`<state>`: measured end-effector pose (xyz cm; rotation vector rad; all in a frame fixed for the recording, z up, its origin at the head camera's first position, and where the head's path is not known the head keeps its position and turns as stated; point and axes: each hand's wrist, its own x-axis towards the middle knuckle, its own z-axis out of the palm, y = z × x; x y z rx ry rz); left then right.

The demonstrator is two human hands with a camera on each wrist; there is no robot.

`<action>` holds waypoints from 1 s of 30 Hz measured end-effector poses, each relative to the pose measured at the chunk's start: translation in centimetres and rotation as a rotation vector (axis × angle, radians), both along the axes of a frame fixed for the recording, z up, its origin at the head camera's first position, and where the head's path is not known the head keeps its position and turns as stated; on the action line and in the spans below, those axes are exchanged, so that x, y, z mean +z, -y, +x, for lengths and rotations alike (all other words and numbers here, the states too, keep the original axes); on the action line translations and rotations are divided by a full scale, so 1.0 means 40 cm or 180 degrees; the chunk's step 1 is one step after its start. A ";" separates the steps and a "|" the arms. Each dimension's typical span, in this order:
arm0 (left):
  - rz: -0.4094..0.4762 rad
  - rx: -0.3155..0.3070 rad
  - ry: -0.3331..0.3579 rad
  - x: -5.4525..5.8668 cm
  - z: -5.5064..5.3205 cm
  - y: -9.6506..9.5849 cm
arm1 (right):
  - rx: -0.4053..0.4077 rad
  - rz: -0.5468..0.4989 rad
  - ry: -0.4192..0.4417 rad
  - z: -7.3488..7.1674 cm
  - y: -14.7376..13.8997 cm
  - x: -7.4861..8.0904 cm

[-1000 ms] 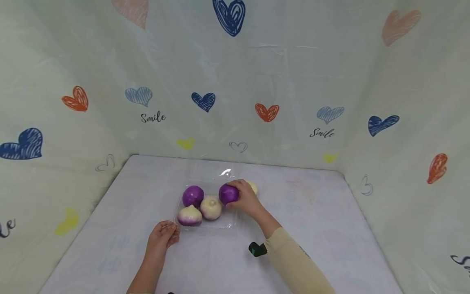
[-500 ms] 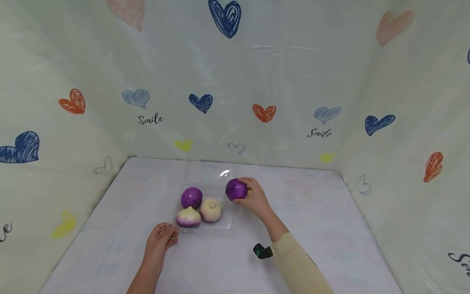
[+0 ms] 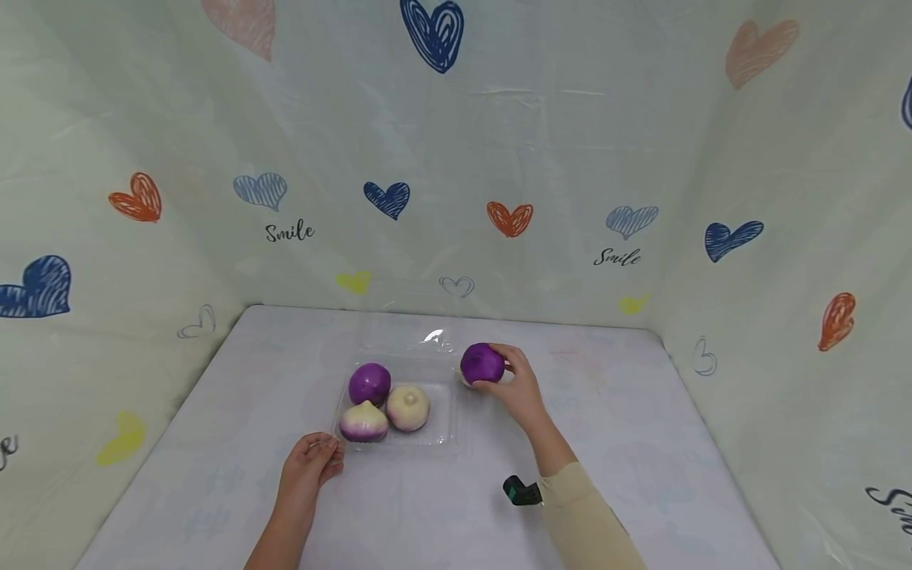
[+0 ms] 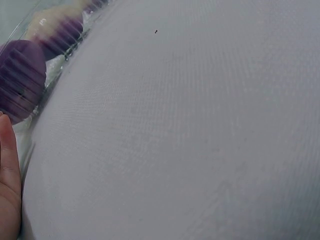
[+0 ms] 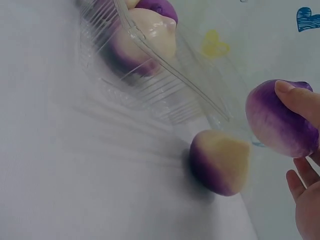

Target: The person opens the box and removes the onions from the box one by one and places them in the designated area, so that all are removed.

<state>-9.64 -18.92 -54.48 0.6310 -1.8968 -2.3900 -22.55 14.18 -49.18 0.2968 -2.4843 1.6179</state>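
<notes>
My right hand [image 3: 518, 384] grips a purple-and-white turnip [image 3: 482, 364], thumb on one side and fingers on the other. In the right wrist view this turnip [image 5: 277, 117] is off the table, purple at the top and paler below. Another turnip [image 5: 220, 162] rests on the table beside the container, mostly hidden by the held one in the head view. Three turnips lie in a clear plastic container [image 3: 442, 431]: one purple side up [image 3: 370, 384], two pale side up. My left hand [image 3: 309, 467] pinches the container's near left corner.
The container's clear lid [image 3: 406, 339] stands raised at its back. A dark wrist camera [image 3: 522, 491] sticks out from my right sleeve [image 3: 587, 514]. A curtain printed with hearts [image 3: 509, 218] surrounds the pale table [image 3: 606, 427] at the back and sides.
My right hand has moved the held turnip rightward, from over the container to beyond its right side above the loose turnip. My left hand stays at the container's corner.
</notes>
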 end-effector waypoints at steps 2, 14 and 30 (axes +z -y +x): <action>0.0000 -0.0011 -0.0011 -0.001 0.001 0.000 | -0.0072 -0.0025 0.0024 0.000 -0.009 -0.005; -0.0017 0.0009 -0.0007 0.001 0.000 0.000 | -0.0392 -0.0291 0.0160 -0.001 -0.062 -0.031; -0.0019 0.0004 0.0079 0.000 -0.003 0.002 | -0.0724 -0.0881 0.0503 0.016 -0.098 -0.056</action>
